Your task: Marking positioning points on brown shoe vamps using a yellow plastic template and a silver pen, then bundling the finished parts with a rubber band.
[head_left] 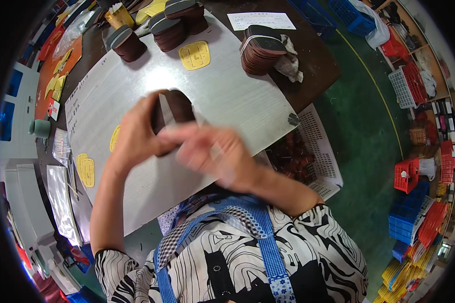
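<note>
My left hand (pixel 139 132) is wrapped round the left side of a stack of dark brown, rounded flat pieces (pixel 178 107), held above the pale work board (pixel 237 113). A pale elastic band (pixel 166 108) crosses the stack and runs toward my right hand (pixel 212 151). Smeared by motion, the right hand has its fingers bent at the near side of the stack and appears to pull the band. Part of the stack's lower end is hidden behind my fingers. A yellow template (pixel 116 137) lies partly behind my left hand.
Banded stacks stand on the board's far side, one at the left (pixel 126 44) and another at the right (pixel 262 49) beside a crumpled rag (pixel 289 63). More yellow templates (pixel 194 55) lie flat. A white crate (pixel 324 146) with dark red pieces sits below the board's right edge.
</note>
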The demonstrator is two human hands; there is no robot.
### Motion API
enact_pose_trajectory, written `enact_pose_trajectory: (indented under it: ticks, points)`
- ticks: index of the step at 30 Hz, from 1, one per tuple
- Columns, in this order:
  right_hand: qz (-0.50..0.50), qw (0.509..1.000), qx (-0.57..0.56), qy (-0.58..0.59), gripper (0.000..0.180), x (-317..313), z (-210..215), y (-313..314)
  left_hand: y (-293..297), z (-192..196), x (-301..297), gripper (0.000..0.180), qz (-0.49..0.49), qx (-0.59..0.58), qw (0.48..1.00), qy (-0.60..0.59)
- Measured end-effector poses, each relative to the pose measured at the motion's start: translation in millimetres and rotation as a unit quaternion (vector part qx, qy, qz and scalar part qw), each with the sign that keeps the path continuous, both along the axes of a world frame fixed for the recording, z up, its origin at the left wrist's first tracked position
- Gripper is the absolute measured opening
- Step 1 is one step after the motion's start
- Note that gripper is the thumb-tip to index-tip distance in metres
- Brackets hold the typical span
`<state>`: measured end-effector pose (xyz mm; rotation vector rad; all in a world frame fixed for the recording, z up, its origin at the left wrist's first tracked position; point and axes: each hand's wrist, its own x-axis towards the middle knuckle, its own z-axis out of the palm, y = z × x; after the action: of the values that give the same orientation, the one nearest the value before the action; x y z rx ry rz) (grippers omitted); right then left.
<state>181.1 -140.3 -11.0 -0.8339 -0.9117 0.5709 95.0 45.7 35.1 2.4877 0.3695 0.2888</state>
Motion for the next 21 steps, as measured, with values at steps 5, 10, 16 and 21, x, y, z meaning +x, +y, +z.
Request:
enact_pose_trajectory:
  ticks: [5, 10, 16, 21]
  points:
    - [-0.107, 0.932, -0.165, -0.303, 0.025, 12, -3, -31, 48, 14, -25, 0.068, 0.097, -0.34, 0.933, -0.07]
    - [-0.089, 0.95, -0.047, -0.295, 0.016, 27, -4, -38, 15, -29, -70, 0.068, 0.147, -0.554, 0.808, -0.135]
    - [-0.031, 0.936, -0.111, -0.331, 0.022, 33, -10, -45, -42, -4, -74, 0.053, 0.259, -0.577, 0.704, -0.323]
    - [0.306, 0.899, -0.14, 0.281, 0.022, 28, -16, -35, -41, 37, -92, 0.074, 0.146, -0.516, 0.843, 0.038]
